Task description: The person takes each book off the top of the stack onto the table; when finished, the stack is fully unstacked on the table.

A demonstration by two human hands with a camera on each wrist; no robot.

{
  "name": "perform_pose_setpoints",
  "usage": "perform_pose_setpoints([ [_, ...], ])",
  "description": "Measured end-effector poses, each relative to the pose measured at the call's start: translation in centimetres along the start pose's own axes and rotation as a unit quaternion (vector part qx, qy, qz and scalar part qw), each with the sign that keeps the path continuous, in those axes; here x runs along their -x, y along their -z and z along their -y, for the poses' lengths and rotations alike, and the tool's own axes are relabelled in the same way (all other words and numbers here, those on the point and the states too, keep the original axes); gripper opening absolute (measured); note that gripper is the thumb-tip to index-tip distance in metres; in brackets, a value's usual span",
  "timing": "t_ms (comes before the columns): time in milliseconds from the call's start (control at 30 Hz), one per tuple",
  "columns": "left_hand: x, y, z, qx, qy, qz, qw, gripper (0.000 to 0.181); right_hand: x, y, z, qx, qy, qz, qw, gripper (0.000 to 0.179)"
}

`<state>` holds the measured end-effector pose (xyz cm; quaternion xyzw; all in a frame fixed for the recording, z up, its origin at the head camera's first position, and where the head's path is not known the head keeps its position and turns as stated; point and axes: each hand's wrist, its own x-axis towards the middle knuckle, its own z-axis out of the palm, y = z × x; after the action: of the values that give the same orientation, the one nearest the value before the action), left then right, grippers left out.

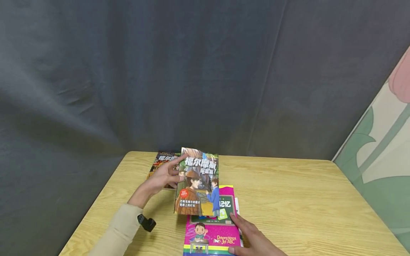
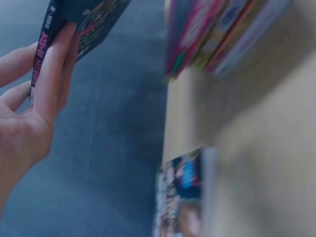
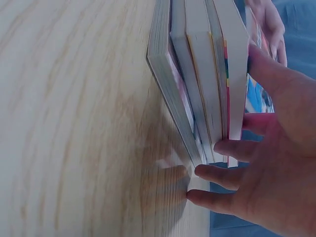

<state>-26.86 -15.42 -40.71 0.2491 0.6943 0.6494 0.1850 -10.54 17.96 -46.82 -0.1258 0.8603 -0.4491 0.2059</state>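
Observation:
My left hand (image 1: pixel 160 178) grips a paperback with an illustrated cover (image 1: pixel 196 188) by its left edge, thumb and fingers on opposite sides. That book is raised over the far end of a pink-covered book (image 1: pixel 211 231), hiding part of its cover. The pink book tops a stack of several books (image 3: pixel 205 74), whose page edges show in the right wrist view. Against the stack's right side lies my right hand (image 1: pixel 253 236), its fingers spread and fairly straight, touching the edges. Behind the left hand, another illustrated book (image 1: pixel 160 161) lies on the table, partly covered.
The light wooden table (image 1: pixel 288 199) extends to the right of the stack. A dark grey curtain (image 1: pixel 192 78) hangs along its back edge. At the right stands a panel with a flower pattern (image 1: pixel 381 149). A black band (image 1: pixel 146 223) is on the left wrist.

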Motion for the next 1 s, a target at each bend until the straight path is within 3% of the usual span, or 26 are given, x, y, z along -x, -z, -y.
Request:
perform_pose_setpoints([
  [133, -3.4, 2.3, -0.5, -0.018, -0.002, -0.034, 0.9993, 0.077, 0.0, 0.0, -0.4, -0.079, -0.011, 0.023, 0.9966, 0.085],
  [233, -5.6, 3.6, 0.1, -0.021, 0.003, -0.061, 0.9979, 0.077, -0.1, -0.1, -0.8, -0.101, 0.0, 0.031, 0.9945, 0.084],
  [433, -8.0, 5.2, 2.2, -0.049, 0.036, -0.085, 0.9945, 0.075, -0.1, -0.4, -0.7, -0.046, 0.019, 0.014, 0.9986, 0.085],
  [567, -8.8, 4.9, 3.8, -0.063, 0.079, -0.078, 0.9918, 0.073, 0.1, -0.4, -0.6, -0.024, 0.031, 0.003, 0.9992, 0.086],
  [833, -9.5, 3.0, 7.4, -0.096, 0.121, -0.043, 0.9871, 0.074, 0.6, -0.7, -0.2, -0.001, 0.024, -0.002, 0.9997, 0.086],
  [1000, -9.5, 1.8, 7.6, -0.15, 0.14, -0.054, 0.9773, 0.076, 0.8, -0.8, 0.3, 0.015, 0.032, 0.004, 0.9994, 0.086],
])
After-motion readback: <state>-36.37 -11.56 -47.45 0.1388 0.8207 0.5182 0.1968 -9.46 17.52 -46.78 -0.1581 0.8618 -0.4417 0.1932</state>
